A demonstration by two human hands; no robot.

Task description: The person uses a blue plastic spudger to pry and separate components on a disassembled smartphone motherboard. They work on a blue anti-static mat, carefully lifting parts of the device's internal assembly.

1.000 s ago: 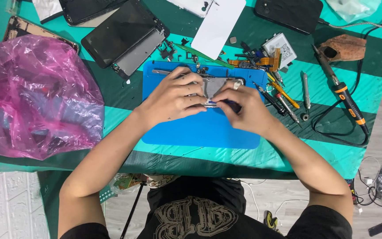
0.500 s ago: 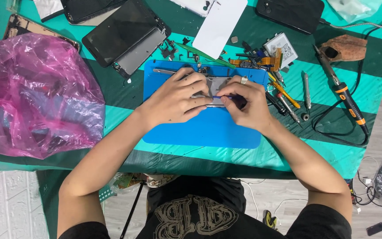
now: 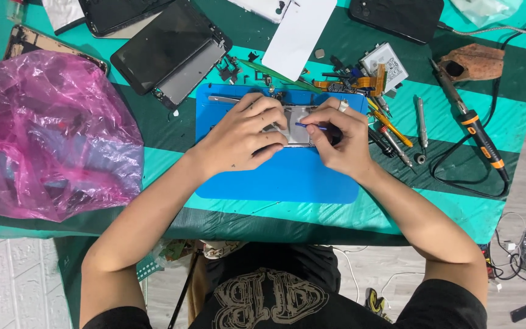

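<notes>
A small grey metal phone part (image 3: 298, 116) lies on the blue work mat (image 3: 281, 176). My left hand (image 3: 245, 131) rests on the mat and pins the part's left side with its fingers. My right hand (image 3: 339, 137), a ring on one finger, grips a thin blue-handled tool (image 3: 310, 127) whose tip points left onto the part. Most of the part is hidden under both hands.
A pink plastic bag (image 3: 44, 134) bulges at the left. Dismantled phones and screens (image 3: 165, 52) lie behind the mat, with a white paper (image 3: 299, 33). Screwdrivers and tweezers (image 3: 397, 131), a soldering iron (image 3: 473, 125) with its cable and a brown sponge holder (image 3: 473, 61) sit at the right.
Both hands have shifted slightly toward the far edge of the mat. The right hand has drawn the tool closer over the part; the left hand keeps its hold.
</notes>
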